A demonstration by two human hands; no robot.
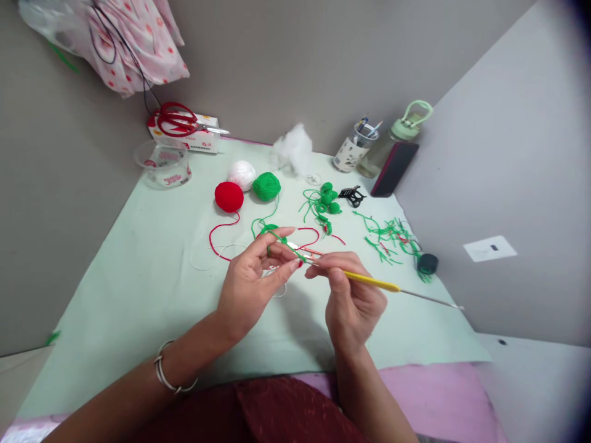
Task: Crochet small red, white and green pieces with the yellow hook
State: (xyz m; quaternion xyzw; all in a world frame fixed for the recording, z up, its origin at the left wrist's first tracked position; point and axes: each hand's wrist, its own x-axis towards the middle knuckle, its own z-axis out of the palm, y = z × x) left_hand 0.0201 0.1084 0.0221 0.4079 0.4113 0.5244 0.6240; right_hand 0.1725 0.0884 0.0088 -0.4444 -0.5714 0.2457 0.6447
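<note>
My right hand (353,295) grips a crochet hook (369,280) by its yellow handle; one metal end points out to the right, the other reaches my left fingertips. My left hand (253,277) pinches a small piece of green crochet (301,259) at the hook's tip. Green yarn (281,239) runs over the left index finger, tracing back toward the green yarn ball (266,186). Beneath the hands, partly hidden, lie a loop of red yarn, white thread (201,268) and what looks like small scissors (308,251).
Behind sit a red yarn ball (229,197), a white yarn ball (242,175) and white stuffing (295,151). Small green crocheted pieces (327,197), a black hair claw (353,196) and green yarn scraps (392,234) lie right. Red scissors (178,120) rest on a box; a bottle (392,138) and phone (395,169) stand back right.
</note>
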